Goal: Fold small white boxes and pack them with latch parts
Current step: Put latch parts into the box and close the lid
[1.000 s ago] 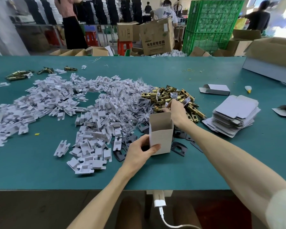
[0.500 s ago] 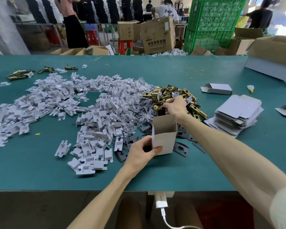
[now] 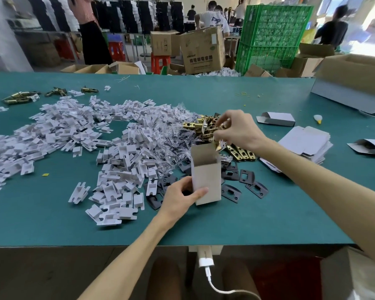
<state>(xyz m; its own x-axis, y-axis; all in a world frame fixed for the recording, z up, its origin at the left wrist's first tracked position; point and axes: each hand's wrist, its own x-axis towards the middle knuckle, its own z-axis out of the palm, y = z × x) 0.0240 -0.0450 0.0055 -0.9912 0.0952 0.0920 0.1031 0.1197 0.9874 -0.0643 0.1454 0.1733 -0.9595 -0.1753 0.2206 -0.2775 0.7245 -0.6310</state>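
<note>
**Small white box** (image 3: 206, 178): one, standing upright on the green table (image 3: 268, 217), long axis vertical, open mouth up.
**Left hand** (image 3: 182, 198): grips the box's lower left side, thumb across the front.
**Right hand** (image 3: 238, 132): at the box's 12 o'clock, pinches one brass latch (image 3: 200, 126), long axis near level, free end towards 9 o'clock.
**Flat box blanks** (image 3: 305, 144): one stack, at 3 o'clock.
**Folded boxes lying flat** (image 3: 276, 119): two.

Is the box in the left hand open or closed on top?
Open: the box stands upright, top flap raised, brown interior showing.
</note>
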